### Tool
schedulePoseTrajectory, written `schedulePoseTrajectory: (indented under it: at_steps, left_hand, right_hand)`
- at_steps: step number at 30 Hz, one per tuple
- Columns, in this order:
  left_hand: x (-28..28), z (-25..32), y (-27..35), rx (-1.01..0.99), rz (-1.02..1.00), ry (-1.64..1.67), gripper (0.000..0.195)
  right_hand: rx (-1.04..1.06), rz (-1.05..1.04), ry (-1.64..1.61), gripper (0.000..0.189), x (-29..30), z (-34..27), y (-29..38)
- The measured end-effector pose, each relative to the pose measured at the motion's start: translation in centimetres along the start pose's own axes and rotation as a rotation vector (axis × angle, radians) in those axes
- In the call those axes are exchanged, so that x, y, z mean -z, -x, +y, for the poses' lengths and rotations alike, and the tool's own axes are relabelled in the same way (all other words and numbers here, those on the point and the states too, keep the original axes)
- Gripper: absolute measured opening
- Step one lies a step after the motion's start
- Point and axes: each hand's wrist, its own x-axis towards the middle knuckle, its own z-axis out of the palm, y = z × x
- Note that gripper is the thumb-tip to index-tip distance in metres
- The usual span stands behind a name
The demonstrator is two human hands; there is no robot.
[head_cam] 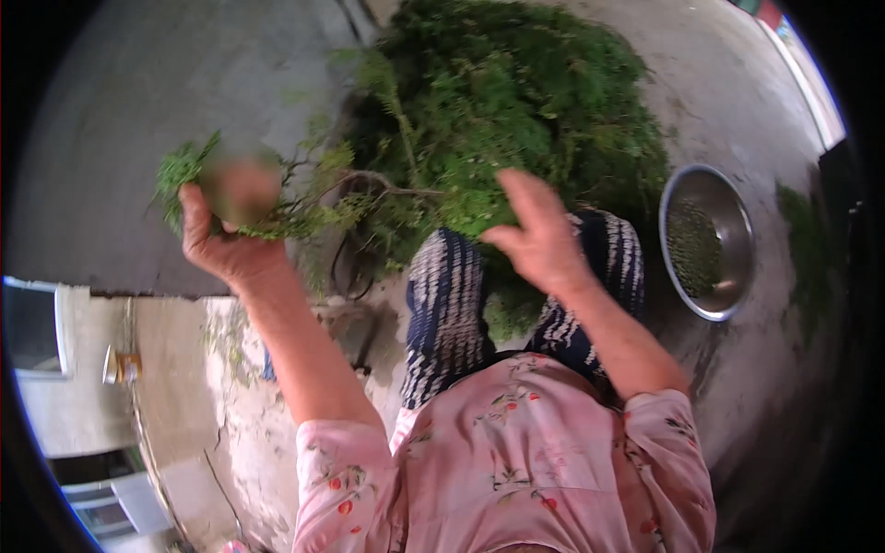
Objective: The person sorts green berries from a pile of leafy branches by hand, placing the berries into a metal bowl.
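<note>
Raised at the left, my left hand (231,242) grips a leafy green branch (304,214), whose thin brown stem reaches back toward the right. Part of the hand and the leaves in it is blurred out. My right hand (543,231) hovers over my lap, slightly blurred, thumb and fingers apart, with nothing visible in it. Just beyond it spreads a large heap of feathery green branches (511,104). To the right stands a metal bowl (738,242) partly filled with small green pieces (691,249), too small to name surely.
Patterned trouser knees (446,290) frame some loose greenery (511,314). More green bits (802,256) lie on the concrete floor (712,76) past the bowl. A grey flat surface (138,159) extends at the upper left. A wall with windows (38,332) appears at the lower left.
</note>
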Motion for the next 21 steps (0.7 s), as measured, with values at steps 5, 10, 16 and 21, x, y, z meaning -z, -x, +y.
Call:
schedulePoseTrajectory:
  at_steps: [5, 10, 16, 21]
  left_hand:
    - [-1.9, -1.6, 0.4, 0.203, -0.171, 0.293, 0.031]
    - [-0.4, -4.4, 1.0, 0.424, -0.180, 0.517, 0.024]
    - [0.0, -7.8, 3.3, 0.582, -0.026, -0.908, 0.051]
    - [1.3, -9.0, 4.8, 0.696, -0.196, -1.018, 0.057]
  right_hand:
    - [0.025, 0.107, 0.154, 0.065, -2.6, -1.0, -0.9]
    - [-0.007, 0.037, -0.064, 0.044, -2.8, 2.0, 2.4]
    - [-0.230, -0.260, -0.021, 0.026, 4.4, 3.4, 6.4]
    - [-1.069, -0.398, -0.475, 0.024, 10.5, 7.5, 7.2]
